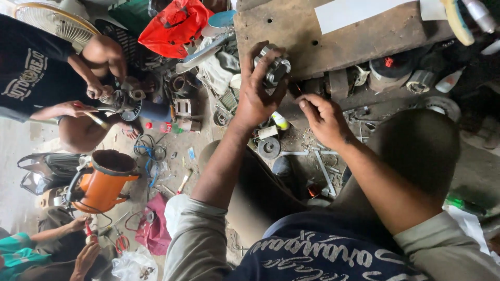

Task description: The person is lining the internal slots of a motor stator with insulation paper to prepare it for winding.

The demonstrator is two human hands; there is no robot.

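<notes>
While the left hand (256,93) grips a small grey metal motor part (274,67) at upper centre of the frame, fingers closed around it against the edge of a worn wooden board (333,44), the right hand (324,118) sits just right of and below it, fingers curled loosely, holding nothing visible. At upper left, another person's 2 hands work on a fan motor (122,101). An orange appliance housing (104,182) stands at lower left.

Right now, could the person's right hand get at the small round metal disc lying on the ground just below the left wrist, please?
Probably yes. The right hand is empty, fingers loosely curled, and the round metal disc lies uncovered just beside it. Only the left hand, gripping a metal part, sits above it, not in the way.
</notes>
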